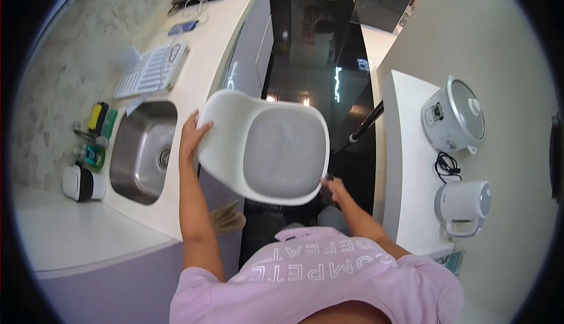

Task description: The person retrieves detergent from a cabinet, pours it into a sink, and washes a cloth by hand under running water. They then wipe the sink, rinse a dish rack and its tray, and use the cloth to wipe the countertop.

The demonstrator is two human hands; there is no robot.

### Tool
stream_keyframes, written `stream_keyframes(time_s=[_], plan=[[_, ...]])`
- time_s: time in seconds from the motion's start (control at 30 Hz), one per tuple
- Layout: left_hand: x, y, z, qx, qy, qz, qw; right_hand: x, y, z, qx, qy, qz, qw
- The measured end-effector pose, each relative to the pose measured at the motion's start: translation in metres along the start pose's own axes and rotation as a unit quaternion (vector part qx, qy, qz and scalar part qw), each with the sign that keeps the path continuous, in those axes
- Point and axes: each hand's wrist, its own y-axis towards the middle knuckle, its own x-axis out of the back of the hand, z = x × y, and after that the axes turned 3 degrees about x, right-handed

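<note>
Both hands, left hand (191, 136) and right hand (335, 187), grip white chair (264, 148) mid-carry between counters; next needs clear floor spot to set down.

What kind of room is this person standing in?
Most likely a home kitchen: a steel sink set in a white counter, with a rice cooker and an electric kettle on the opposite counter.
</note>
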Motion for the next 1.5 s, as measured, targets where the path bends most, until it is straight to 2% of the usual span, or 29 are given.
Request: stream_keyframes(time_s=[0.07, 0.13, 0.23, 0.27, 0.37, 0.4, 0.43, 0.47, 0.53, 0.67, 0.73, 0.9, 1.1, 1.2, 1.23, 1.27, 1.33, 1.37, 1.43, 1.5], plan=[[0.002, -0.005, -0.014, 0.114, -0.011, 0.156, 0.981, 0.002, -0.01, 0.013, -0.058, 0.096, 0.06, 0.992], [-0.004, -0.008, -0.018, 0.114, -0.105, 0.147, 0.977, 0.005, 0.006, 0.014, -0.075, 0.137, 0.082, 0.984], [-0.02, -0.009, -0.033, 0.131, -0.079, 0.147, 0.977, 0.006, 0.007, 0.027, -0.108, 0.14, 0.042, 0.983], [-0.029, -0.01, -0.041, 0.124, -0.078, 0.146, 0.978, 0.012, 0.013, 0.028, -0.105, 0.152, 0.079, 0.98], [-0.064, -0.014, -0.066, 0.119, -0.079, 0.104, 0.984, 0.037, 0.04, 0.037, -0.107, 0.188, 0.058, 0.975], [-0.075, -0.006, -0.076, 0.104, -0.061, 0.083, 0.989, 0.039, 0.055, 0.053, -0.088, 0.203, 0.057, 0.974], [-0.087, 0.003, -0.09, 0.091, -0.043, 0.064, 0.993, 0.047, 0.045, 0.089, -0.127, 0.212, 0.039, 0.968], [-0.098, 0.013, -0.104, 0.082, -0.041, 0.064, 0.994, 0.056, 0.054, 0.101, -0.123, 0.2, 0.05, 0.971], [-0.121, 0.028, -0.137, 0.072, -0.043, 0.059, 0.995, 0.069, 0.053, 0.14, -0.13, 0.167, 0.006, 0.977], [-0.157, 0.058, -0.192, 0.04, -0.042, 0.06, 0.996, 0.094, 0.06, 0.2, -0.129, 0.195, 0.028, 0.972], [-0.175, 0.066, -0.222, 0.051, -0.035, 0.053, 0.997, 0.1, 0.062, 0.234, -0.064, 0.234, 0.025, 0.97], [-0.2, 0.105, -0.252, 0.0, -0.046, 0.017, 0.999, 0.106, 0.105, 0.297, -0.004, 0.279, 0.024, 0.96], [-0.232, 0.182, -0.272, -0.03, -0.061, -0.007, 0.998, 0.106, 0.164, 0.395, 0.087, 0.275, 0.008, 0.957], [-0.25, 0.242, -0.278, -0.05, -0.065, -0.002, 0.997, 0.101, 0.201, 0.45, 0.119, 0.26, -0.032, 0.958], [-0.254, 0.27, -0.282, -0.074, -0.072, 0.0, 0.995, 0.098, 0.211, 0.469, 0.133, 0.254, -0.012, 0.958], [-0.251, 0.303, -0.273, -0.069, -0.069, 0.011, 0.995, 0.094, 0.218, 0.491, 0.138, 0.232, -0.054, 0.961], [-0.26, 0.351, -0.281, -0.07, -0.077, 0.028, 0.994, 0.089, 0.233, 0.532, 0.138, 0.251, -0.02, 0.958], [-0.27, 0.372, -0.289, -0.071, -0.085, 0.032, 0.993, 0.084, 0.236, 0.555, 0.148, 0.229, -0.072, 0.959], [-0.288, 0.411, -0.307, -0.064, -0.163, 0.053, 0.983, 0.08, 0.252, 0.593, 0.153, 0.234, -0.091, 0.956], [-0.303, 0.463, -0.303, -0.079, -0.167, 0.061, 0.981, 0.077, 0.281, 0.623, 0.172, 0.242, -0.108, 0.949]])
